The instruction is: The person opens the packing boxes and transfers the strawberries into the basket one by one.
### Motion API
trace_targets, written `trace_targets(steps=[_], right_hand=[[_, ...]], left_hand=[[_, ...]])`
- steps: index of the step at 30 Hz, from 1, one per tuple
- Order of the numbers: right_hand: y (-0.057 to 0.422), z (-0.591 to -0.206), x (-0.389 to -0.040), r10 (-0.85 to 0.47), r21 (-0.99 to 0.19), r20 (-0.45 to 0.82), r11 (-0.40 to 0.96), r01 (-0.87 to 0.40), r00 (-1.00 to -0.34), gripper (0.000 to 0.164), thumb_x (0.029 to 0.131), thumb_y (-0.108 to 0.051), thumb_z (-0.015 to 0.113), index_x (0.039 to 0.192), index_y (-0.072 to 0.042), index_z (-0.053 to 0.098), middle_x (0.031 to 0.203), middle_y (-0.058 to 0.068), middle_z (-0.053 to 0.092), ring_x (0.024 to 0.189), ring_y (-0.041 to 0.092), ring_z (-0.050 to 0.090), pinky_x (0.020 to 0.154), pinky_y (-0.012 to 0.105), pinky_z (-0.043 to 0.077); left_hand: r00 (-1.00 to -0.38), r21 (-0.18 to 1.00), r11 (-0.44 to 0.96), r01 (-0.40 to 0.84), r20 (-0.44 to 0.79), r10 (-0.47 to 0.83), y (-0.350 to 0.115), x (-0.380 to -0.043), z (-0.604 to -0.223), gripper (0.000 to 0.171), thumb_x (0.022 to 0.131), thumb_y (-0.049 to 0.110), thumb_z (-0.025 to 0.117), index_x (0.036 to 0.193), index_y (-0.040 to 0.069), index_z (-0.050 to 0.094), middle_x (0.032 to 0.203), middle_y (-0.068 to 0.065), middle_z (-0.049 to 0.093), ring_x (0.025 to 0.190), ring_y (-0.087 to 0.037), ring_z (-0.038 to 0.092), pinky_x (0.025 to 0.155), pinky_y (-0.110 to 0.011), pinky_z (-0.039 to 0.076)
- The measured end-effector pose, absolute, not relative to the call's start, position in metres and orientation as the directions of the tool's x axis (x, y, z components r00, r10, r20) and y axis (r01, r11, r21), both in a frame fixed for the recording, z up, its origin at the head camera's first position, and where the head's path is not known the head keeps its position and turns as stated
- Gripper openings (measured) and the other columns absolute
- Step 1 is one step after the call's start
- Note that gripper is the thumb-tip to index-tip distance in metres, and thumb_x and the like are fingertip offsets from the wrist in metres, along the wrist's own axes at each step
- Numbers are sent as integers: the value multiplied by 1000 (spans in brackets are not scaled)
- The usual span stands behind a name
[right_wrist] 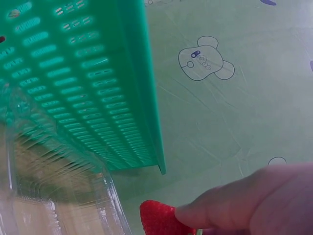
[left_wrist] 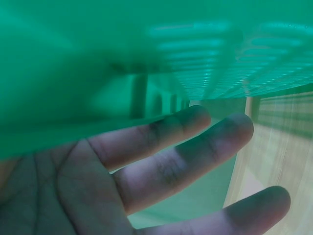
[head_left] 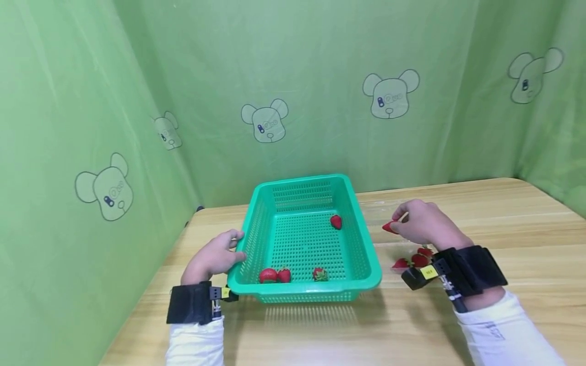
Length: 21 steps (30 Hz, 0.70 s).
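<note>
My left hand (head_left: 215, 256) rests at the left rim of a green plastic basket (head_left: 245, 292), its thumb touching the rim. In the left wrist view, several spread, nearly straight fingers (left_wrist: 166, 176) extend below the rim. To the right of the basket, my right hand (head_left: 423, 221) pinches a strawberry (head_left: 390, 227) between thumb and fingers. The right wrist view shows this red strawberry (right_wrist: 164, 218) close up, with a bit of green by the fingers. Inside the basket lie several strawberries (head_left: 336, 221), most along the near side.
Under my right hand, a clear plastic container (right_wrist: 115, 205) with several strawberries (head_left: 419, 260) stands on the wooden table (head_left: 503, 223), right beside the basket. A green curtain (head_left: 320, 101) printed with bear heads closes off the back and sides.
</note>
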State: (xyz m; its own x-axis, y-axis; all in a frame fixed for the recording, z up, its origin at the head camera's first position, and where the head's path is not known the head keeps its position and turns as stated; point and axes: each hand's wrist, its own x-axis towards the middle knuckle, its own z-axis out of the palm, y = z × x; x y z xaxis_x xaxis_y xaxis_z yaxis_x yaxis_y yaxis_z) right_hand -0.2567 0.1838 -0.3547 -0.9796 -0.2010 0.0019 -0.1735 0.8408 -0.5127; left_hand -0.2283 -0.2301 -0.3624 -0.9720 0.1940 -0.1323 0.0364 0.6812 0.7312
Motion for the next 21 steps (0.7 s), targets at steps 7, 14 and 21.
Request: trace_targets(steps=[7,14,21], right_hand=[[182,-353,-255,-203,-519,24,834,-186,-979,28,89,-20,61,102,4,63,85,14,67,65,22,54,52,32,45],[180,-351,-253,-211,-515,40,833,-201,-977,28,89,-21,61,102,3,64,86,13,69,67,22,56,53,32,45],[179,-350,-252,-209,-514,44,834,-202,-977,28,89,-21,61,103,4,63,87,15,69,67,23,56,52,32,45]], left_hand=[[-973,729,684,29,-135,186,-229,-226,-361,54,90,1,57,139,-6,36,142,-31,41,128,-42,41,90,-49,52],[-974,731,681,27,-133,181,-228,-226,-362,54,90,0,57,139,-6,36,140,-31,43,125,-41,45,87,-47,54],[-975,730,683,26,-134,180,-229,-226,-363,53,90,0,57,138,-6,37,139,-31,44,124,-40,47,85,-46,55]])
